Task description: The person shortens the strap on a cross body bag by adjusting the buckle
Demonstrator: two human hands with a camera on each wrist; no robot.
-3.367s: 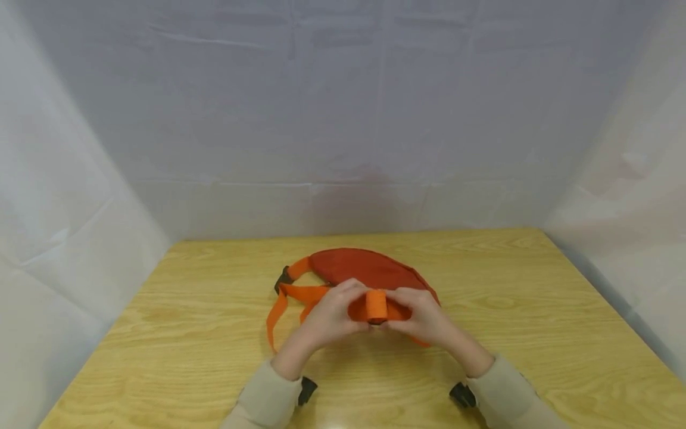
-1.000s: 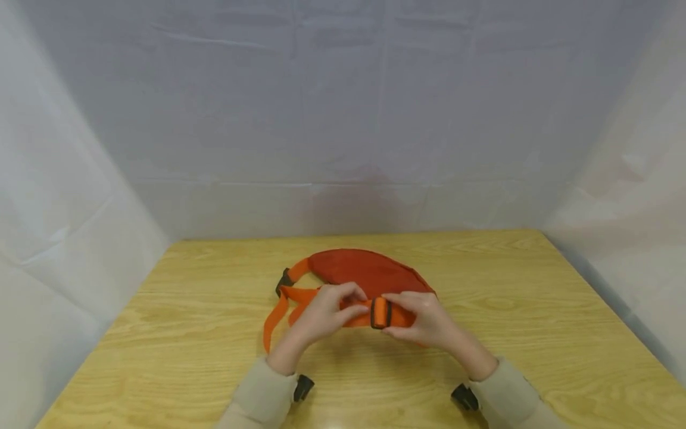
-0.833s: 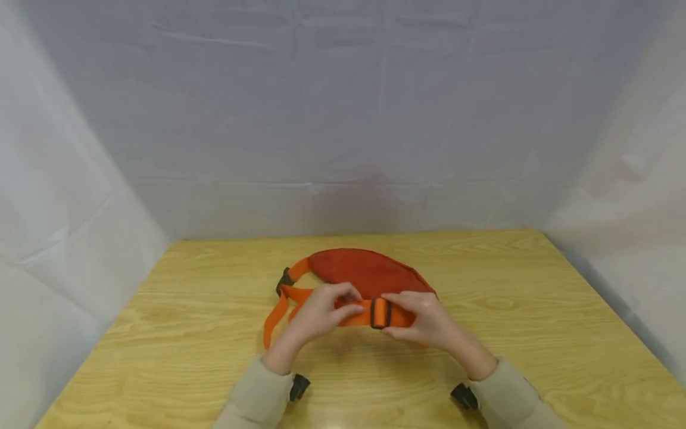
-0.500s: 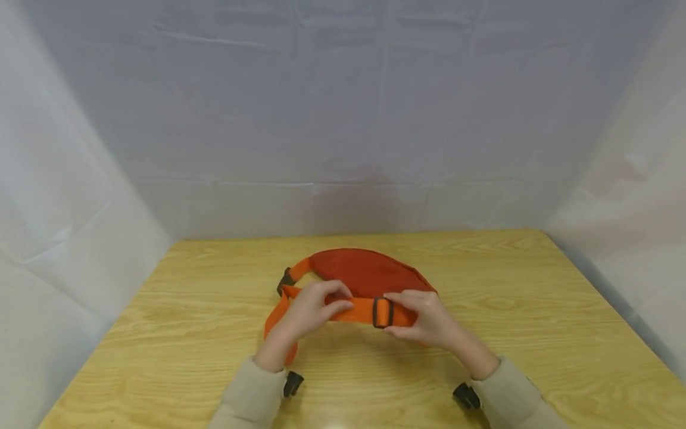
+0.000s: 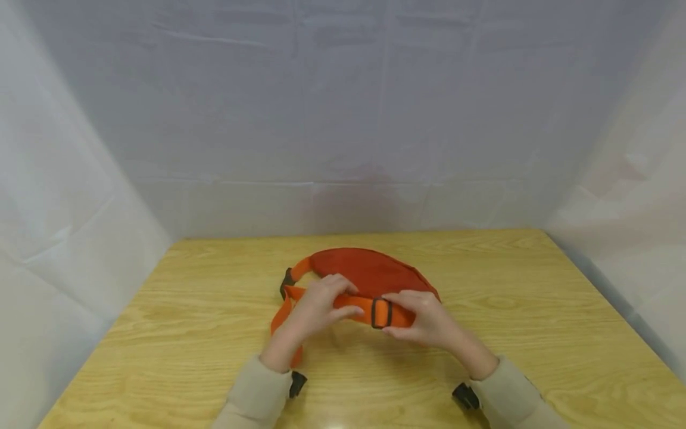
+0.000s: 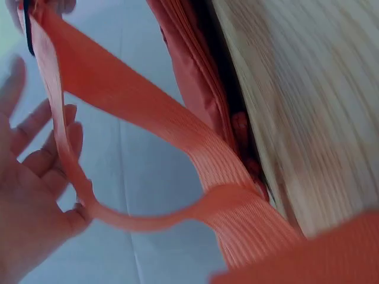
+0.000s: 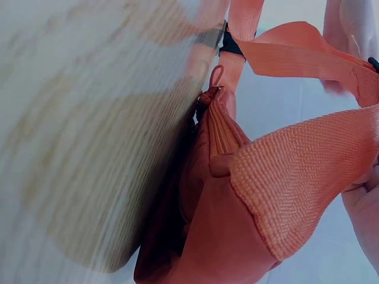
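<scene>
A red waist bag (image 5: 370,268) lies on the table, its orange strap (image 5: 363,311) raised in front of it. My right hand (image 5: 431,319) pinches the strap beside its black slider (image 5: 389,314), thumb below and fingers above. My left hand (image 5: 316,307) is around the strap to the left of the slider. In the left wrist view, the left hand (image 6: 29,189) has loosely spread fingers; a slack loop of strap (image 6: 145,115) runs past the fingertips and thumb. The right wrist view shows the strap's sewn end (image 7: 296,177) and a zipper pull (image 7: 218,75) on the bag.
A black side buckle (image 5: 287,283) joins the strap at the bag's left, with a loose strap length hanging by the left forearm. Black pieces (image 5: 465,395) sit at both sleeve cuffs. The wooden table (image 5: 509,298) meets white sheeting (image 5: 343,149) behind and at the sides.
The slider loop, earlier raised between both hands, now lies flatter by the right hand. My left hand slid left along the strap, then slightly back right. The bag stays put.
</scene>
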